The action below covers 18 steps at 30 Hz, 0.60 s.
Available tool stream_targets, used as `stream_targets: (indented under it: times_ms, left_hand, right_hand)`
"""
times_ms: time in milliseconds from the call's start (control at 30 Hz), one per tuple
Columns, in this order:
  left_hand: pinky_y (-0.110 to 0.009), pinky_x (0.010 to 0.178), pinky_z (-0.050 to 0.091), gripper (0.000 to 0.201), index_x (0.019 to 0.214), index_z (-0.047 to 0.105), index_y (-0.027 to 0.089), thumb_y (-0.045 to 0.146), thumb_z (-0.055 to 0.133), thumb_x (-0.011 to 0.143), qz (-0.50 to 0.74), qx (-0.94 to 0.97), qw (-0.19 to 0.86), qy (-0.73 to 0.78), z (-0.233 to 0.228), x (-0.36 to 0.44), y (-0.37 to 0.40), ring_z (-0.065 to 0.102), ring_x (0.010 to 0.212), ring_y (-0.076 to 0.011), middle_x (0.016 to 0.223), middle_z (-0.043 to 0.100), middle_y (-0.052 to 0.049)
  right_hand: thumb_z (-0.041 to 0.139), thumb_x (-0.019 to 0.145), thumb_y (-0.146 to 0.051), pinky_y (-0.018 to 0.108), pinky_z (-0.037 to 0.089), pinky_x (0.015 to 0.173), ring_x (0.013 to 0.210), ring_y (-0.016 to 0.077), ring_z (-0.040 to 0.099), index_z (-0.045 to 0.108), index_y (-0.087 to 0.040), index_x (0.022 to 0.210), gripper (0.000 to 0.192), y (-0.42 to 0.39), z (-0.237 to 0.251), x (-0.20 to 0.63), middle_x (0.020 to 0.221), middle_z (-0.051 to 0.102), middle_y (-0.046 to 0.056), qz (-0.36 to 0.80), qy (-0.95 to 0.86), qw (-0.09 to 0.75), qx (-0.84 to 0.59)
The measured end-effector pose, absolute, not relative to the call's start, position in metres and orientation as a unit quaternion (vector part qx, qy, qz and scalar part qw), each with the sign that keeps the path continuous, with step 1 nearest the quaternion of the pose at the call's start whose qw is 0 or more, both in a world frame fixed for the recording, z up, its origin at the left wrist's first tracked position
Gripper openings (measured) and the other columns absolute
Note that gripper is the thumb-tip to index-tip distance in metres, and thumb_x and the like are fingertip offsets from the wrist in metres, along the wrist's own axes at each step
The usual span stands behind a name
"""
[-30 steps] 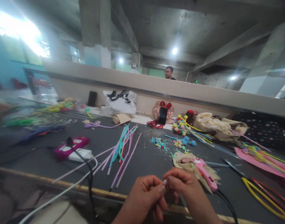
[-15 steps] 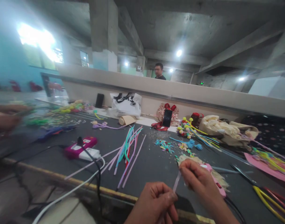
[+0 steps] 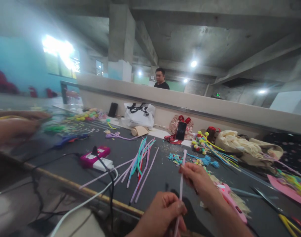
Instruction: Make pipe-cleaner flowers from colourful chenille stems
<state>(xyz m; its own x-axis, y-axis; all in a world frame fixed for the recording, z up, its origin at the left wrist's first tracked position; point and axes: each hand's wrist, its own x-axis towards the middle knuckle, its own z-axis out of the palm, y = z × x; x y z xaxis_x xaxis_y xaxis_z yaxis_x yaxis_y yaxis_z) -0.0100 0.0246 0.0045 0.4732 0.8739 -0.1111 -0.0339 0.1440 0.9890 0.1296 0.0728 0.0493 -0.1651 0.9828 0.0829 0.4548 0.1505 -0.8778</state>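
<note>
Pale pink and thin, a long pipe-cleaner stem (image 3: 181, 184) stands nearly upright between the person's two hands, low in the head view at about six o'clock. The left hand (image 3: 162, 215) is closed around the stem's lower part, thumb pressed against the curled fingers. The right hand (image 3: 197, 176) sits higher, toward one o'clock from the left, and pinches the stem between thumb and fingertips; a short length rises free above that pinch to the tip. Both hands are narrow and closed on the stem, which runs straight from one grip to the other over the near edge of the dark grey work table (image 3: 73, 164).

To handle it well, I judge the lower hand should hold firm as the anchor while the upper pinch stays light, so the soft stem stays straight and does not kink between the grips. Keeping both grips in line with the stem should avoid twisting it.

At eleven o'clock from the hands a loose fan of pink, blue and red stems (image 3: 140, 158) lies flat on the table, well apart. Farther left, a magenta power strip (image 3: 94, 156) with a white plug lies near the edge. A pink glue gun (image 3: 230, 200) lies just beside the right wrist, at about three o'clock. Another person's blurred hand (image 3: 12, 130) shows at nine o'clock.
</note>
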Motion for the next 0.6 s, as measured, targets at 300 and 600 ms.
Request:
stream_targets:
  times_ms: [300, 600]
  left_hand:
    - [-0.029, 0.072, 0.041, 0.023, 0.092, 0.057, 0.023, 0.023, 0.036, 0.081, 0.333, 0.681, 0.054, 0.650, 0.012, -0.072, 0.062, 0.058, 0.085, -0.0186, 0.094, 0.063, -0.004]
    - [-0.026, 0.070, 0.041, 0.023, 0.090, 0.056, 0.022, 0.016, 0.036, 0.080, 0.275, 0.678, 0.044, 0.680, -0.008, -0.071, 0.079, 0.060, 0.083, -0.0160, 0.094, 0.063, -0.004]
  right_hand:
    - [0.047, 0.083, -0.032, 0.027, 0.047, 0.057, 0.061, 0.0099, 0.056, 0.056, -0.012, 0.082, 0.021, 0.157, 0.036, 0.108, 0.075, 0.059, 0.000, 0.173, -0.716, 0.136, -0.663]
    - [0.047, 0.083, -0.030, 0.038, 0.044, 0.077, 0.089, 0.0173, 0.055, 0.055, -0.015, 0.097, 0.022, 0.159, 0.029, 0.048, 0.101, 0.057, 0.005, 0.024, -0.765, 0.052, -0.641]
